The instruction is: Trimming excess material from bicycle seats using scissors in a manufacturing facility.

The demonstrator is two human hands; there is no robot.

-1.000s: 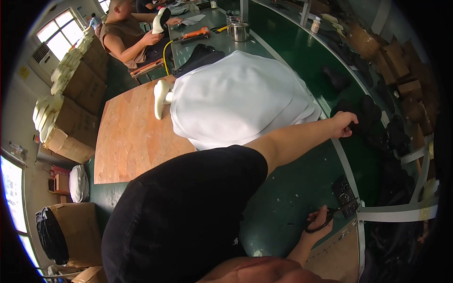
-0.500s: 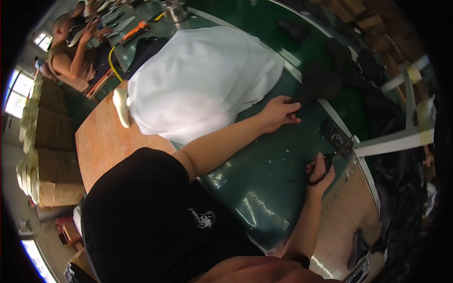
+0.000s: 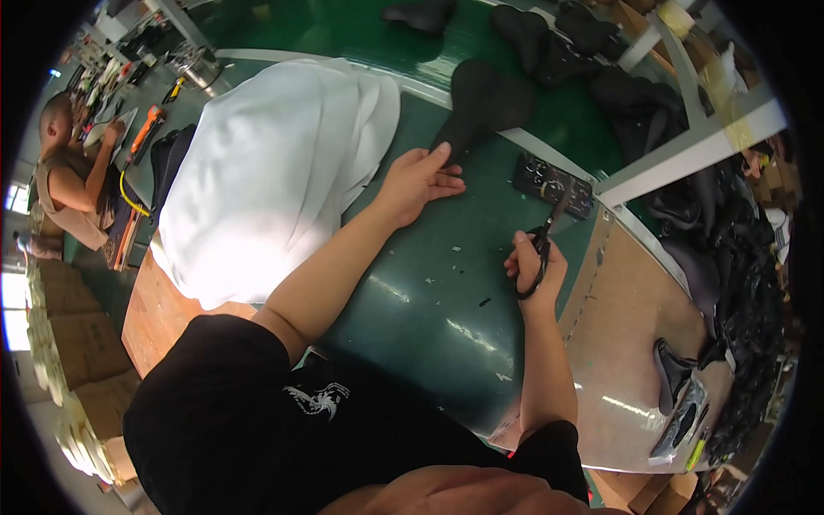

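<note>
Head view shows the left hand [image 3: 410, 190] pinching a black saddle-shaped pad [image 3: 489, 99] across the far edge of the green table [image 3: 412, 262], seemingly a picking-up step, while the right hand [image 3: 553, 276] holds scissors [image 3: 544, 238], so the next move likely calls for a steady pinch.

The left forearm [image 3: 339, 275] is slanting forward and rightward, bare, and the left hand [image 3: 412, 184] is pinching at its end, thumb pressing toward the fingers, the lower ones curling loosely! Over on the other side, the right forearm [image 3: 548, 360] is pointing almost straight ahead, the right hand [image 3: 542, 268] gripping, fingers curling inward.
</note>
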